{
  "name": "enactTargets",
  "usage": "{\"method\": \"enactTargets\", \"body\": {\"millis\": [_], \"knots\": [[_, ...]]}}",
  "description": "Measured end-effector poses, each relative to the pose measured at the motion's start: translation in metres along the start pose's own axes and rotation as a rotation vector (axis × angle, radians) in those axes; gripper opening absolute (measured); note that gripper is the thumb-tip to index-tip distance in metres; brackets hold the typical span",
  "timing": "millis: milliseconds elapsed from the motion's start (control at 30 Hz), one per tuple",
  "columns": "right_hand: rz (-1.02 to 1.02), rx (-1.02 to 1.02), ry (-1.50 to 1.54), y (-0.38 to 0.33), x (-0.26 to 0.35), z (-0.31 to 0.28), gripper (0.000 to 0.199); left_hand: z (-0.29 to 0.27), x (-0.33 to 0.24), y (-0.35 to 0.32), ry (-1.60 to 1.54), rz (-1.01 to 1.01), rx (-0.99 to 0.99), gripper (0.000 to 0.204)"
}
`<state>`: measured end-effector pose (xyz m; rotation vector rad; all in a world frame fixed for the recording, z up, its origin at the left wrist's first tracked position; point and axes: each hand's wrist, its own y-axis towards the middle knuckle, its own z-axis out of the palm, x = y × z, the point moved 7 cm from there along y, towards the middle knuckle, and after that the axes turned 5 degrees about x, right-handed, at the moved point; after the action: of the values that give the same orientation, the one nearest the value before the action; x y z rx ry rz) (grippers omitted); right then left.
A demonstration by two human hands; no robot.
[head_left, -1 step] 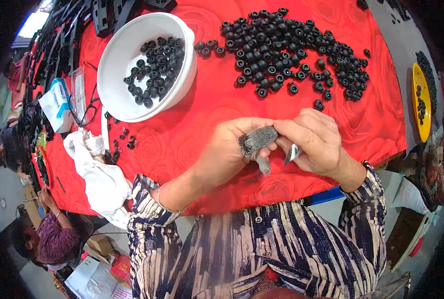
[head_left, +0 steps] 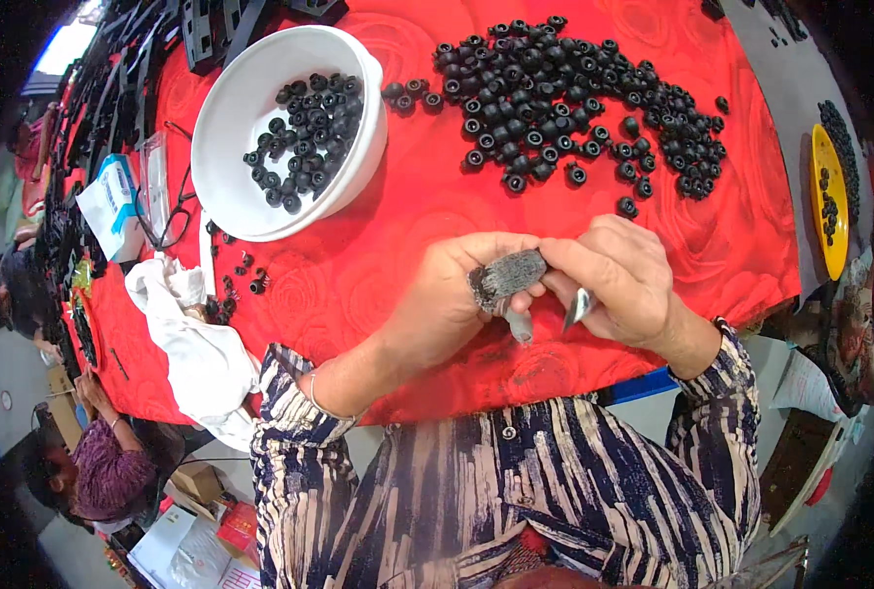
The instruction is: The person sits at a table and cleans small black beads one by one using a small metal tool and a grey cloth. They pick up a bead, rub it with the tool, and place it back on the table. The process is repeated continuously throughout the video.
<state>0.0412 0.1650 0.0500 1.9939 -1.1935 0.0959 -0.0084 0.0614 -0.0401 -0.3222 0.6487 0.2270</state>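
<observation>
Head view: your left hand (head_left: 447, 294) curls, fingers bent, at a dark grey, rough piece (head_left: 517, 273) above the red tablecloth (head_left: 417, 187); cannot tell whether it's gripped or worn; your right hand (head_left: 618, 280) is closed round a shiny metal blade (head_left: 577, 308), fingertips at the grey piece's right end; beyond, black round parts (head_left: 530, 137) heaped right of white bowl (head_left: 216, 167).

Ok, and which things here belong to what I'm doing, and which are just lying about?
Seem to belong:
- dark grey piece, in your left hand
- shiny metal piece, in your right hand
- probably the black knobs and white bowl holding more

Apparently just lying about:
- white cloth
- blue-and-white packet
</observation>
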Motion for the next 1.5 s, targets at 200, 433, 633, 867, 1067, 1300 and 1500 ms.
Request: {"method": "enactTargets", "body": {"millis": [200,433,633,867,1067,1300,1500], "knots": [[0.017,-0.035,0.009,-0.002,-0.001,0.0,0.035,0.003,-0.003,-0.003,0.029,0.058,-0.07,0.022],[0.267,0.122,0.223,0.006,-0.014,0.0,0.03,0.003,-0.023,-0.004,0.077,0.139,-0.076,0.023],[0.424,0.157,0.331,-0.003,-0.03,0.004,0.019,0.006,-0.024,-0.006,0.189,0.128,-0.067,0.024],[0.435,0.203,0.319,-0.001,-0.031,0.006,0.017,0.003,-0.019,-0.005,0.163,0.094,-0.029,0.025],[0.408,0.212,0.308,0.0,-0.029,0.006,0.015,0.0,-0.017,-0.005,0.16,0.08,-0.051,0.026],[0.397,0.259,0.321,0.003,-0.031,0.009,0.013,-0.003,-0.02,-0.007,0.225,0.09,-0.056,0.026],[0.3,0.384,0.273,0.002,-0.025,0.019,0.012,-0.015,-0.025,-0.004,0.065,0.101,-0.125,0.024]]}}
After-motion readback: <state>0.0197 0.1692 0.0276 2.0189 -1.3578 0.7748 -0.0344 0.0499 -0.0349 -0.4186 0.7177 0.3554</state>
